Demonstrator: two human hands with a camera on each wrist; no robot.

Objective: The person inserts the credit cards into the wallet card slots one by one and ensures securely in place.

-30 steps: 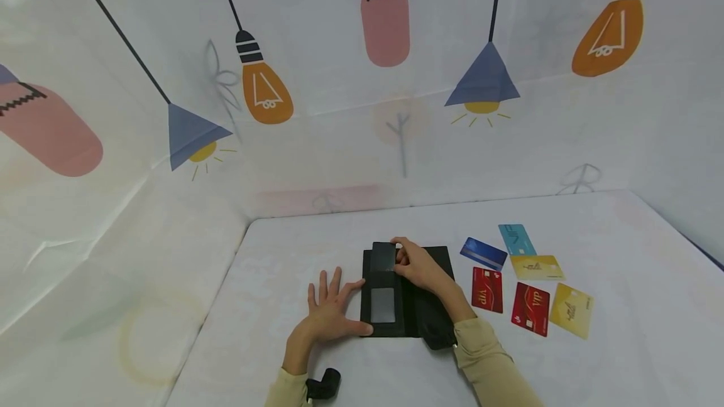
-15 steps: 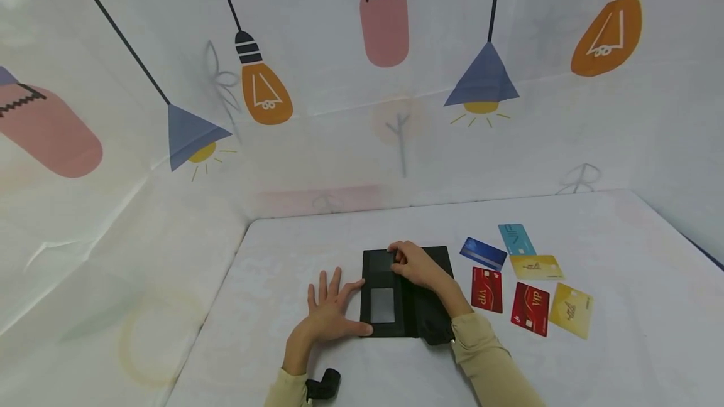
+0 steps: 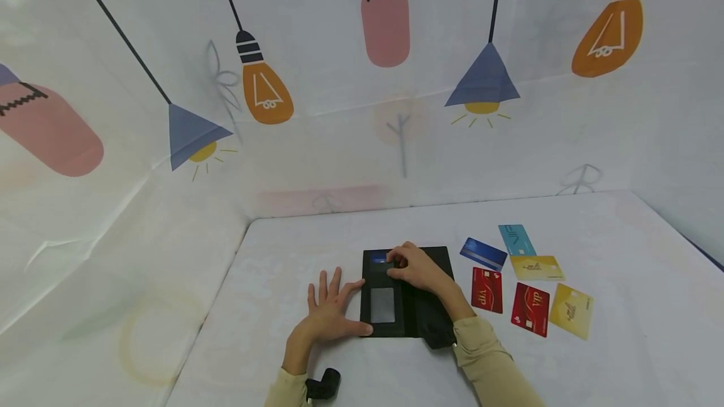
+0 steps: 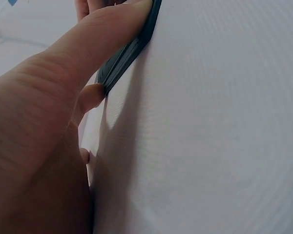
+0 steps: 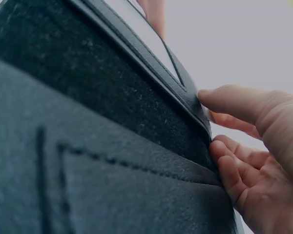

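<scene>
An opened black wallet [image 3: 410, 325] lies on the white table in the head view, with a pale window [image 3: 383, 305] low on its left half. Above the window, a small blue patch [image 3: 378, 257] shows near the top edge. My left hand [image 3: 330, 319] is spread flat at the wallet's left side, thumb [image 4: 132, 14] on the lower corner and a fingertip at the edge. My right hand [image 3: 415, 267] reaches over the wallet with curled fingers, pinching at the upper left panel's right side. In the right wrist view, its thumb [image 5: 234, 100] meets the wallet's edge.
Several cards lie to the right: a blue one [image 3: 483, 254], a teal one [image 3: 517, 240], red ones [image 3: 487, 290] and yellow ones [image 3: 572, 311]. A black camera [image 3: 324, 384] sits on the left wrist. Printed white sheets [image 3: 328, 162] rise behind the table.
A dark flat piece that stuck out past the wallet's top edge has come down within it. The blue patch has appeared there. My right fingers shifted slightly; the left hand stayed still.
</scene>
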